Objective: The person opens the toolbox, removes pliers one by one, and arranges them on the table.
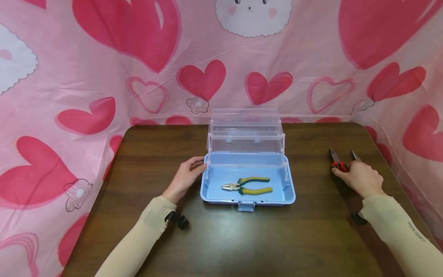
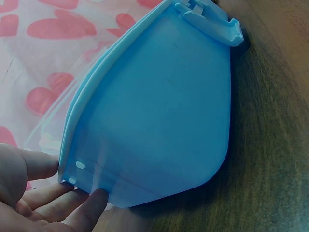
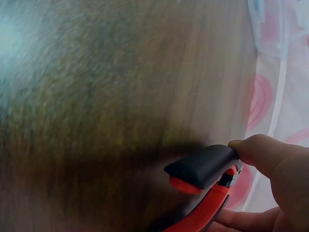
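Observation:
A light-blue toolbox (image 1: 290, 192) stands open on the table, its clear tiers raised at the back. My left hand (image 1: 187, 175) grips its left rear corner; in the left wrist view the thumb lies at the rim and the fingers (image 2: 91, 208) against the outer wall. Combination pliers with yellow-green handles (image 1: 257, 190) lie inside the box, pointing left. On the right, my right hand (image 1: 365, 179) holds pliers with red and black handles (image 3: 203, 166), the thumb against one handle. A second pointed metal tip (image 1: 355, 156) shows beyond that hand, the rest hidden behind it.
The dark wooden table (image 1: 263, 242) has rounded far corners. A pink heart-printed cloth (image 1: 235, 54) hangs behind and beside it. At the toolbox front, a blue latch (image 1: 246, 207) hangs down. The clear lid and tiers (image 1: 246, 130) rise above the box's back half.

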